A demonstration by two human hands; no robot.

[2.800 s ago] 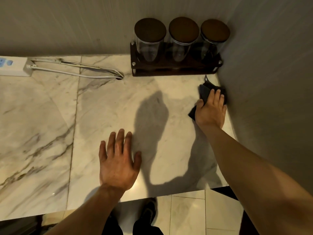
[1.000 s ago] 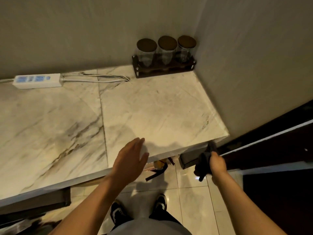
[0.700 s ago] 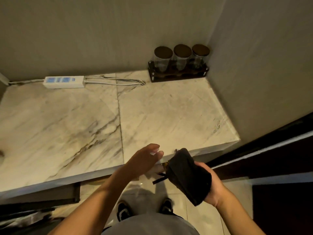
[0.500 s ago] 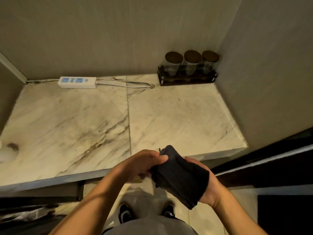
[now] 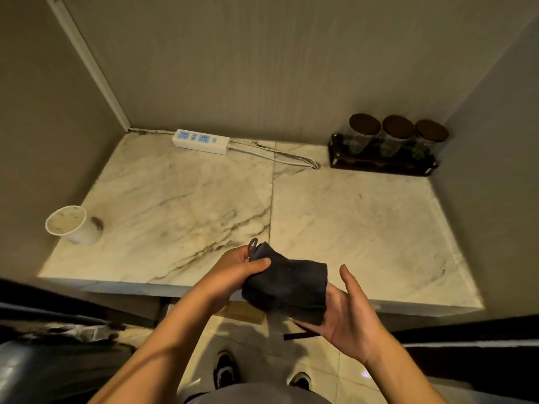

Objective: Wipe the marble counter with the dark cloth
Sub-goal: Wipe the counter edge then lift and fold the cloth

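The dark cloth (image 5: 287,282) is held in the lower centre of the frame, off the marble counter (image 5: 204,205) and just in front of its near edge. It is bunched into a loose fold, with a small loop of fabric sticking up at its upper left corner. The left hand (image 5: 233,271) is closed on that left end, the thumb pressed across the top of the fabric and the fingers curled beneath. The right hand (image 5: 350,319) is spread open, palm up and fingers extended, and the right end of the cloth is supported on it (whether anything is pinched underneath cannot be told).

On the counter, a white power strip (image 5: 200,141) is laid along the back wall in the upper middle, with its cables (image 5: 277,157) trailed to the right. Three glass jars (image 5: 398,135) with dark lids are set in a dark rack (image 5: 382,166) in the upper right corner. A white cup (image 5: 70,224) is placed at the left edge, with a small dark smear (image 5: 97,223) just beside it on the marble.
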